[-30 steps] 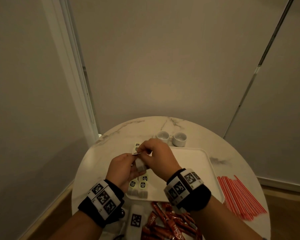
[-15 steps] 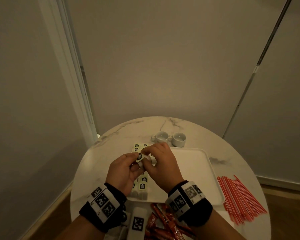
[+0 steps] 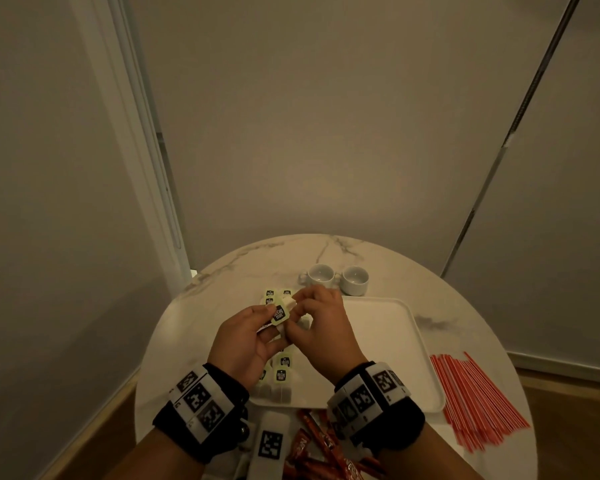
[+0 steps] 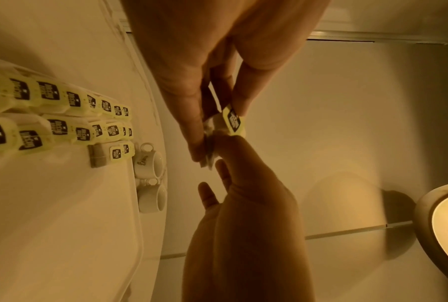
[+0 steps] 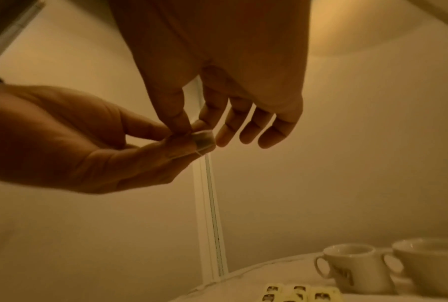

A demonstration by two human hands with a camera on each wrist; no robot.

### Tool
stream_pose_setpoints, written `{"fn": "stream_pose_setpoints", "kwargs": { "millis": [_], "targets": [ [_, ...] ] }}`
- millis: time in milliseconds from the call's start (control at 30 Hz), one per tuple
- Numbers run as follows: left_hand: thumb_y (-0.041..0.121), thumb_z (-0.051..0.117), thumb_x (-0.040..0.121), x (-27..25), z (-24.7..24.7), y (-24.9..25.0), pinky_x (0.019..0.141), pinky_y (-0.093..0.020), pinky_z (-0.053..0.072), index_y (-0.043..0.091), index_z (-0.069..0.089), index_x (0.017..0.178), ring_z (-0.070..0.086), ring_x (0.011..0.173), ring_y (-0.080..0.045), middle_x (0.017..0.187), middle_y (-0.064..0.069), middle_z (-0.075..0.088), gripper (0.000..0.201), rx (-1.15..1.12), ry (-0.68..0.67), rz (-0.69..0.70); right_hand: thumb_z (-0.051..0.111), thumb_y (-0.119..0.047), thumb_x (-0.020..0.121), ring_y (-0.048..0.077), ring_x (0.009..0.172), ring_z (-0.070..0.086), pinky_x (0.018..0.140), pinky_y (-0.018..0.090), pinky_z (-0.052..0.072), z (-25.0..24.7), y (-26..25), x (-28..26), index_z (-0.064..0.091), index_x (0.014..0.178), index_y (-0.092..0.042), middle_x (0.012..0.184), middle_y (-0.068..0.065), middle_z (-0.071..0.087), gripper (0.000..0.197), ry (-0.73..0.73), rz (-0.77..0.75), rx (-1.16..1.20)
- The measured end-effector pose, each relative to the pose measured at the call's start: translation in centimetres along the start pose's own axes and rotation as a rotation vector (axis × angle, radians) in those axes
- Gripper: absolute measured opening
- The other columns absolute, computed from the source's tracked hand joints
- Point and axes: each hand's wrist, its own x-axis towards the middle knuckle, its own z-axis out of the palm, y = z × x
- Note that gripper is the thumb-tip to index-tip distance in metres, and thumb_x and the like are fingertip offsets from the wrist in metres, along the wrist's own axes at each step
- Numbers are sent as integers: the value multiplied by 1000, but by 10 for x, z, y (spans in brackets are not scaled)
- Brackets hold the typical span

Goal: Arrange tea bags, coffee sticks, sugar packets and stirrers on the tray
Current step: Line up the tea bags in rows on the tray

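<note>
I read the scene from the tabletop (image 3: 222, 292) down. On it sits the white tray (image 3: 388, 327), and along the tray's left side two rows of tea bags (image 4: 70, 114) lie already laid out, their yellow tags facing up. The stirrers (image 3: 478, 403) remain in a heap on the tabletop to the right of the tray, and the coffee sticks (image 3: 312, 448) lie off the tray at its near edge, so only the tea bag stage is under way.

Compared with a second ago, both hands have lifted slightly and drawn closer together above the tray's left half. The left hand (image 3: 246, 341) pinches one tea bag (image 4: 217, 130) between thumb and fingers, its tag (image 3: 280, 314) now turned up toward the head camera. The right hand (image 3: 321, 327) pinches the same bag at its far end, other fingers spread loosely. I judge the bag is being straightened before it joins the rows.
</note>
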Motion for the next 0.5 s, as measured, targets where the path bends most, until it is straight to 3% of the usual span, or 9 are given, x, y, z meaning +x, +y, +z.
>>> {"fn": "stream_pose_setpoints", "kwargs": {
  "millis": [67, 167, 267, 400, 500],
  "targets": [
    [3, 49, 94, 2, -1, -1, 57, -35, 58, -7, 58, 97, 70, 75, -27, 87, -20, 71, 13, 5, -13, -6, 69, -16, 79, 10, 111, 44, 96, 28, 38, -2, -3, 1, 61, 66, -28, 104, -11, 57, 19, -33, 99, 76],
    [1, 50, 93, 5, -3, 0, 63, -40, 60, -6, 57, 92, 70, 78, -30, 87, -20, 71, 10, 31, -30, -2, 69, -21, 82, 12, 109, 55, 100, 35, 43, -5, -6, 4, 60, 65, -26, 104, -2, 62, 20, -7, 272, 323],
    [1, 52, 92, 7, -4, 0, 69, -44, 60, -6, 58, 84, 71, 80, -34, 86, -20, 71, 12, 80, -33, 1, 69, -39, 65, 22, 104, 61, 99, 47, 46, -2, -8, 7, 61, 65, -23, 104, 10, 64, 18, 26, 417, 515],
    [-1, 56, 90, 10, -5, -1, 65, -43, 60, -6, 59, 82, 69, 85, -37, 87, -22, 69, 10, 175, -21, 7, 64, -35, 57, 28, 99, 61, 96, 56, 46, 2, -7, 11, 58, 59, -20, 95, 9, 61, 16, 25, 451, 580],
    [0, 58, 89, 11, -6, -2, 64, -42, 61, -6, 61, 84, 70, 81, -35, 85, -21, 69, 8, 284, 9, 51, 65, -25, 62, 25, 101, 63, 92, 53, 50, 1, -10, 12, 61, 57, -24, 102, 4, 63, 7, 82, 443, 595]
  ]
}}
